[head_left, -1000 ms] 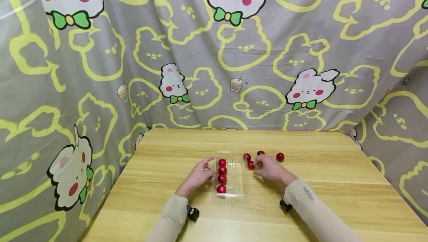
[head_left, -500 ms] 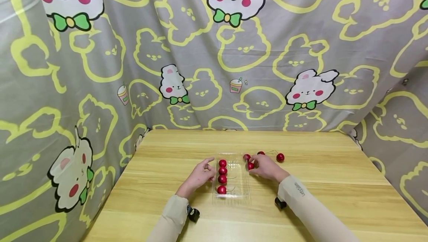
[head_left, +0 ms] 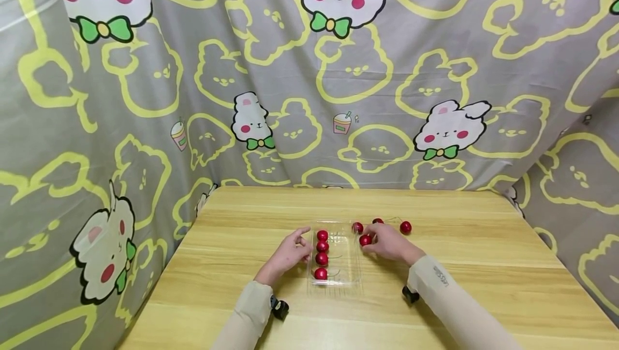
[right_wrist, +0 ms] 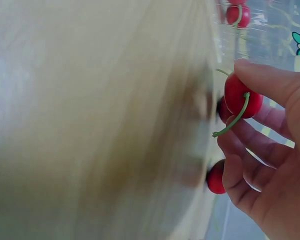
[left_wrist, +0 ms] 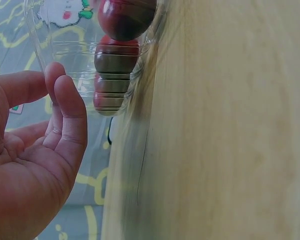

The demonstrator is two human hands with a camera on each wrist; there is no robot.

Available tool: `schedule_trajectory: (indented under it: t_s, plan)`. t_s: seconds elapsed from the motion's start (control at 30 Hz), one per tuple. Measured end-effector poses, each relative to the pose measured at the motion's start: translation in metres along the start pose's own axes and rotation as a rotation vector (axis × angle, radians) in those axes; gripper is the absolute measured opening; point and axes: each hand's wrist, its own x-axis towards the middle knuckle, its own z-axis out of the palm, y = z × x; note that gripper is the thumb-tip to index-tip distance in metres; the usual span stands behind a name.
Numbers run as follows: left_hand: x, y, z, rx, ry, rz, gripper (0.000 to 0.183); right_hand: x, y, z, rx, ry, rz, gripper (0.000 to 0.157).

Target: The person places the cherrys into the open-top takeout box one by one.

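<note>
My right hand [head_left: 390, 243] pinches a red cherry [right_wrist: 242, 95] with a green stem between thumb and fingers, just right of a clear plastic container [head_left: 346, 278]. Inside the container, several cherries [head_left: 321, 258] stand in a line along its left wall. My left hand [head_left: 288, 251] is beside that wall with fingers loosely bent. In the left wrist view its fingertips [left_wrist: 70, 95] are close to the clear wall; whether they touch it I cannot tell. Another cherry [head_left: 357, 227] lies near the container's far right corner, just beyond my right hand.
Farther back on the wooden table [head_left: 474, 264] lie a cherry [head_left: 378, 221] partly behind my right hand and a cherry [head_left: 405, 227] to its right, with a thin stem between them. A patterned grey curtain [head_left: 290, 81] hangs behind and at the sides.
My right hand has moved left to the near cherry and taken hold of it, then shifted slightly right with it. The left hand and the container stay in place.
</note>
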Motion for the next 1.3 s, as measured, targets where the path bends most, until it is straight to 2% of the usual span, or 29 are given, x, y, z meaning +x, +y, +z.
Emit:
schedule_trajectory:
  t_s: [0.1,0.23,0.37,0.47,0.77,1.03,1.3]
  plan:
    - [0.007,-0.010,-0.001,0.001,0.004,-0.006,0.061,-0.003,-0.004,-0.007,0.004,0.009,0.019,0.030]
    - [0.014,-0.025,-0.002,0.006,0.014,-0.001,0.062,-0.007,-0.008,-0.016,0.013,0.019,-0.003,0.029]
    - [0.016,-0.030,-0.002,0.003,0.018,0.007,0.062,-0.007,-0.009,-0.022,0.023,0.033,-0.068,0.024]
    - [0.016,-0.030,-0.002,-0.004,0.018,0.006,0.062,-0.006,-0.011,-0.024,0.045,0.042,-0.082,0.022]
    - [0.015,-0.025,0.000,-0.001,0.008,0.007,0.061,0.001,-0.024,-0.026,0.104,0.066,-0.056,0.023]
    - [0.001,0.000,0.001,-0.005,-0.006,0.017,0.059,0.009,-0.035,-0.021,0.112,0.073,-0.125,0.024]
    - [-0.001,0.003,0.002,-0.001,-0.008,0.016,0.059,0.020,-0.045,-0.012,0.162,0.056,-0.159,0.024]
